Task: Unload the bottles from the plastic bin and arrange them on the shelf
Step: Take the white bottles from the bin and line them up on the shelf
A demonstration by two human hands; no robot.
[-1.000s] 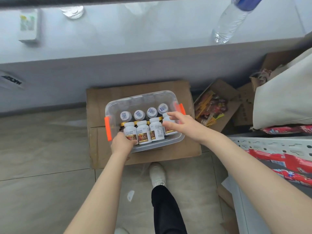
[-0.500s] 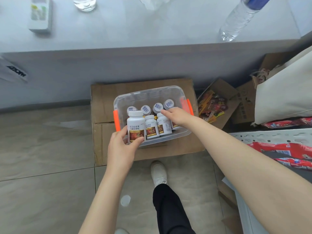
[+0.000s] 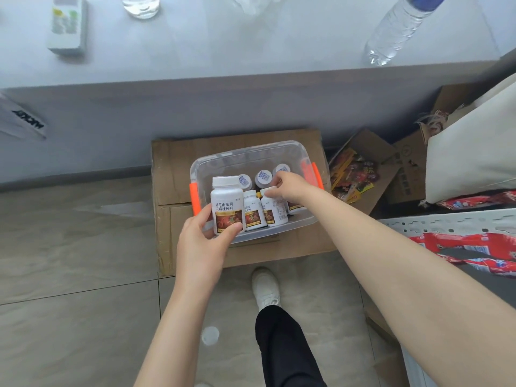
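Observation:
A clear plastic bin [image 3: 223,159] with orange handles sits on a cardboard box [image 3: 178,160] on the floor. Several white supplement bottles [image 3: 252,210] with red-brown labels stand inside it. My left hand [image 3: 201,247] grips one white bottle [image 3: 226,205] by its base, lifted above the bin's front left corner. My right hand [image 3: 290,187] reaches into the bin and its fingers pinch the cap of another bottle [image 3: 275,210] in the front row. The perforated white metal shelf [image 3: 446,222] lies at the right edge.
A grey counter [image 3: 251,37] runs across the top with a water bottle [image 3: 396,32], a glass and a small carton. Open cardboard boxes with snack packets [image 3: 357,177] lie right of the bin. Red packets [image 3: 474,247] rest on the shelf. My shoe [image 3: 265,286] stands on the tiled floor.
My left hand has lifted a bottle up out of the front left of the bin. My right hand has shifted left onto the cap of a front-row bottle.

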